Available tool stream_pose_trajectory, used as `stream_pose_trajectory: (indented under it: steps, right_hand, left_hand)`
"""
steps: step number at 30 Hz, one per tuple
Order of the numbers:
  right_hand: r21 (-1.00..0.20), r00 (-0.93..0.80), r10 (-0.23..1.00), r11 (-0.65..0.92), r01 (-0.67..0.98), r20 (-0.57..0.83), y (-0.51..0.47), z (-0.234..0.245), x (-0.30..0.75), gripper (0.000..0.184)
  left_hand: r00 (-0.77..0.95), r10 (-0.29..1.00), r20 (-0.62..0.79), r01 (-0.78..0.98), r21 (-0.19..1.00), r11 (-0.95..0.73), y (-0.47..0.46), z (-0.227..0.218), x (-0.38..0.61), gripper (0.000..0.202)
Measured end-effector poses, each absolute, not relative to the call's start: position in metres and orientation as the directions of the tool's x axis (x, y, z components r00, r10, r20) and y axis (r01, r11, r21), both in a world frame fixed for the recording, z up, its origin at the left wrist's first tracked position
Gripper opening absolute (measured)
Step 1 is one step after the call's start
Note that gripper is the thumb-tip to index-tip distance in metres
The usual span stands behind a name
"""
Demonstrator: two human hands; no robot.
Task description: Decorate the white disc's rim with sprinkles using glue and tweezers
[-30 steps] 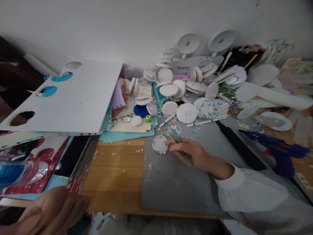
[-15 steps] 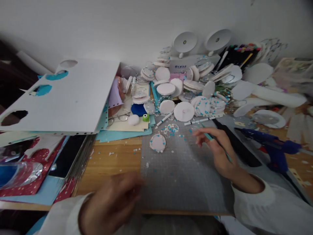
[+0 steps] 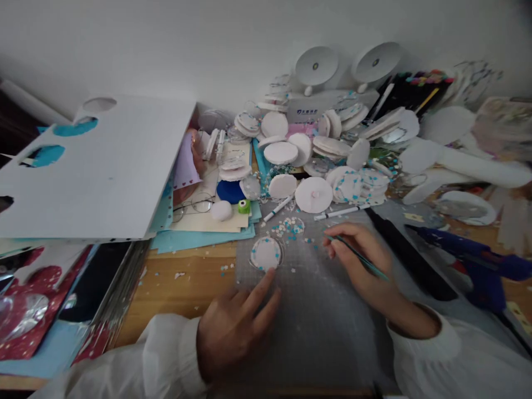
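A small white disc (image 3: 266, 254) ringed with wire and tiny blue and white pieces lies on the grey cutting mat (image 3: 316, 343). My left hand (image 3: 241, 327) has its fingers stretched out, and the index fingertip reaches the disc's near edge. Nothing is held in it. To the right, my right hand (image 3: 363, 266) is closed around slim teal tweezers (image 3: 359, 257), whose tip points up and left. Just beyond the disc, loose blue and white bits (image 3: 291, 226) are scattered on the mat. Whether the tweezers hold a bit is too small to tell.
Many white discs (image 3: 315, 195) are piled along the back. A blue glue gun (image 3: 477, 266) and a black bar (image 3: 409, 252) lie on the right. Left are a large white board (image 3: 108, 172), eyeglasses (image 3: 202, 204) and a green punch (image 3: 244, 206). White pens (image 3: 341, 213) lie behind the mat.
My left hand has moved up and right from the near edge to the disc, its fingers now extended. My right hand stays close to the same place, still holding the tweezers. The view has shifted slightly.
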State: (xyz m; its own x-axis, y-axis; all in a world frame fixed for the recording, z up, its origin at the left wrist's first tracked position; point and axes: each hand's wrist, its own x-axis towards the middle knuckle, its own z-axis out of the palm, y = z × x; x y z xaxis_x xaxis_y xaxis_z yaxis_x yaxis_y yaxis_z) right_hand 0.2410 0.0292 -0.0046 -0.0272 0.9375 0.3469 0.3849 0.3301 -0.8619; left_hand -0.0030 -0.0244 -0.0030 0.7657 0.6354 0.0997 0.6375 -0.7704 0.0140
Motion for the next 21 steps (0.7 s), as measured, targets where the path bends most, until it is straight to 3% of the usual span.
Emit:
stream_pose_trajectory:
  steps: [4, 12, 17, 21]
  right_hand:
    - [-0.881, -0.013, 0.952, 0.288, 0.374, 0.306, 0.03, -0.012, 0.241, 0.01]
    - [-0.955, 0.04, 0.969, 0.231, 0.188, 0.242, 0.026, -0.019, 0.24, 0.015]
    - [-0.933, 0.036, 0.962, 0.254, 0.254, 0.271, 0.028, -0.015, 0.239, 0.011]
    - [-0.869, 0.082, 0.931, 0.297, 0.396, 0.355, 0.028, -0.013, 0.245, 0.017]
  left_hand:
    - [0.776, 0.62, 0.12, 0.622, 0.023, -0.783, -0.016, -0.006, -0.002, 0.033]
    - [0.764, 0.623, 0.169, 0.612, 0.117, -0.782, -0.013, -0.017, -0.008, 0.033]
    - [0.746, 0.62, 0.244, 0.595, 0.177, -0.784, -0.015, -0.02, -0.012, 0.033]
    - [0.72, 0.625, 0.301, 0.587, 0.215, -0.78, -0.017, -0.018, -0.015, 0.032]
